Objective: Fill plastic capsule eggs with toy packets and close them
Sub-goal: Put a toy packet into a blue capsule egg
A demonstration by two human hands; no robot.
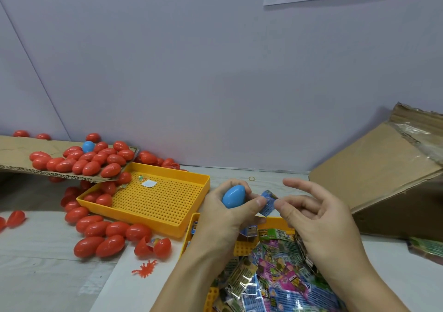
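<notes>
No writing can be read with certainty: the print on the small blue packet (268,202) is blurred, and the lettering on the heaped packets (275,275) below is too small to make out.

A smooth, glossy blue egg (233,196) is gripped in the left hand (225,213), fingers curled round it and the thumb laid across its lower side. The crinkled foil packet is pinched at its right edge between the thumb and a finger of the right hand (311,213), while the other fingers are spread loosely; its left edge meets the left thumb tip. Whether the egg is shut or a single half cannot be told, since its far side is hidden by the fingers.

The heap of shiny packets lies in a yellow tray (195,218), mostly hidden by the forearms and cut off at the lower edge. A second yellow perforated tray (163,201) sits to the left, with red eggs (100,230) of hard shiny plastic scattered around and in it, more piled on a corrugated cardboard sheet (19,151). One red egg (153,247) lies open. A torn cardboard box (383,168) is cut off at the right.
</notes>
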